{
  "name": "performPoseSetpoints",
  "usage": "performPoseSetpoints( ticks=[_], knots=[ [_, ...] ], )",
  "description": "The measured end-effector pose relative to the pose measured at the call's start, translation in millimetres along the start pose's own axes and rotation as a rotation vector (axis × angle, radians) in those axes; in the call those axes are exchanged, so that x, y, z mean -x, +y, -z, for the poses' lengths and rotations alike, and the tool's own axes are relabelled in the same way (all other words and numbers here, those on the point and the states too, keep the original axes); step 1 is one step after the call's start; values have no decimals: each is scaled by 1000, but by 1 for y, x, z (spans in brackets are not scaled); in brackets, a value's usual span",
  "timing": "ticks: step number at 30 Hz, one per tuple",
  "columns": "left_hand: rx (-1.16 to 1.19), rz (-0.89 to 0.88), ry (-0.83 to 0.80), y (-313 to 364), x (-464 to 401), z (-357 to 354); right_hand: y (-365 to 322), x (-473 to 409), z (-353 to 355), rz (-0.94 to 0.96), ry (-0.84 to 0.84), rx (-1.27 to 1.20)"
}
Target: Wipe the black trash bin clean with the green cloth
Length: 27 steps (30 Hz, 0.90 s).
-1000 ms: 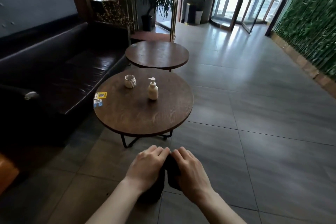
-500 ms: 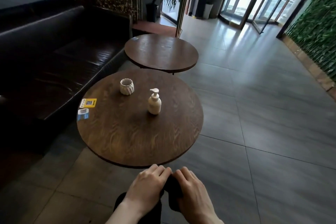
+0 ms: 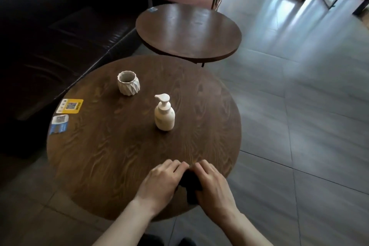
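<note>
Both hands cover most of a dark object (image 3: 189,182), identity unclear

left hand (image 3: 159,182), right hand (image 3: 214,187), knuckles together, fingers curled

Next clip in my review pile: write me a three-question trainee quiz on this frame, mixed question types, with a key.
1. True or false: the pump bottle lies on its side.
2. What do the left hand and right hand hold between them? A) a green sponge B) a dark bundle C) the white ribbed cup
3. Fill in: the yellow sticker and blue sticker sit at the near round table's ___ edge.

Key: 1 false, it stands upright. 2 B; its colour reads dark here. 3 left.
</note>
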<state>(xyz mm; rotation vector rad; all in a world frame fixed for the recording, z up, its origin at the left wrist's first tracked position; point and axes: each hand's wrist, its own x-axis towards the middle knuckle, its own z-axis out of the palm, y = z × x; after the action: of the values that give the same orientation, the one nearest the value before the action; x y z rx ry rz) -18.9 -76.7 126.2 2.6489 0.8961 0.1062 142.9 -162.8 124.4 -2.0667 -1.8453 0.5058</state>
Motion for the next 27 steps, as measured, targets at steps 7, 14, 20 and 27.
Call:
performPoseSetpoints(
  ticks=[7,14,20,27],
  knots=[
    [-26,53,48,-30,-105,-46,83,-84,-23,28,102,32],
    [-72,206,-66,-53,-102,-87,119,-85,-56,-48,-53,47],
    [-42,240,-63,-55,-123,-101,124,-104,-71,-52,1,61],
    [-78,305,-119,-58,-118,-127,131,-97,-92,-61,-88,107]
  ],
)
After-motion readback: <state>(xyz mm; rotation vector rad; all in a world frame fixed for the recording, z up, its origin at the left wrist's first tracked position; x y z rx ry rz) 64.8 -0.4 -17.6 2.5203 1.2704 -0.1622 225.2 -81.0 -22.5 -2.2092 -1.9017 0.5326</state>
